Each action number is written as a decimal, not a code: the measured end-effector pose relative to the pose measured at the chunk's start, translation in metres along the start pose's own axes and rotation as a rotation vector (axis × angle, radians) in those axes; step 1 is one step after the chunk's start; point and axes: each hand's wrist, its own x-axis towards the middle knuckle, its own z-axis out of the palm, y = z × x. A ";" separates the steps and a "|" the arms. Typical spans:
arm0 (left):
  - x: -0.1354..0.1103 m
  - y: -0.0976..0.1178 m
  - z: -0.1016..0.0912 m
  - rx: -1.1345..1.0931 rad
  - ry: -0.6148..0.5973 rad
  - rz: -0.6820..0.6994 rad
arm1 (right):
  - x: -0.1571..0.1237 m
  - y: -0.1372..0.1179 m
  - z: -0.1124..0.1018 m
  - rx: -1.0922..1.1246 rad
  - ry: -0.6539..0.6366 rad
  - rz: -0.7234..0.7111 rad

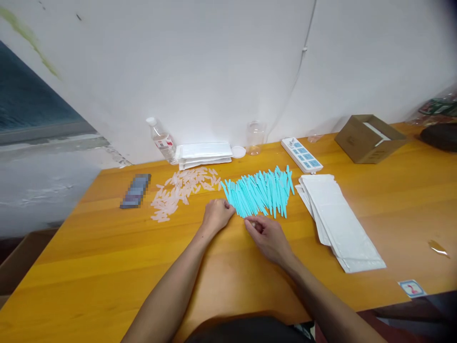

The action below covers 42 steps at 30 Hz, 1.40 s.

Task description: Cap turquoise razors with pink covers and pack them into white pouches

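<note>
A row of slim turquoise plastic sticks (257, 193) with narrow tips lies close together on the wooden table. My left hand (217, 214) rests at the row's lower left end, fingers curled in, the fingertips against the nearest sticks. Just below the row's near edge is my right hand (271, 237), its thumb and forefinger brought together and the other fingers bent under. Whatever either hand may hold is too small or hidden to make out. Many small pale pink, see-through pieces (182, 186) are scattered left of the sticks.
White flat bags (339, 219) lie stacked at right; more white packets (205, 153) stand by the wall. Along the back are a bottle (163, 142), a clear jar (255, 138), a round lid (238, 152), a power strip (302, 155) and a cardboard box (367, 140). A blurred phone (135, 190) lies left.
</note>
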 end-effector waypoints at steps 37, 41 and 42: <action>0.000 -0.134 -0.068 0.218 0.278 0.400 | 0.016 0.007 0.027 -0.231 -0.205 -0.290; -0.030 -0.110 -0.047 -0.286 0.186 0.305 | 0.018 0.016 0.021 -0.236 -0.223 -0.316; -0.040 -0.105 -0.040 -0.450 0.130 0.225 | 0.018 0.018 0.019 -0.238 -0.233 -0.329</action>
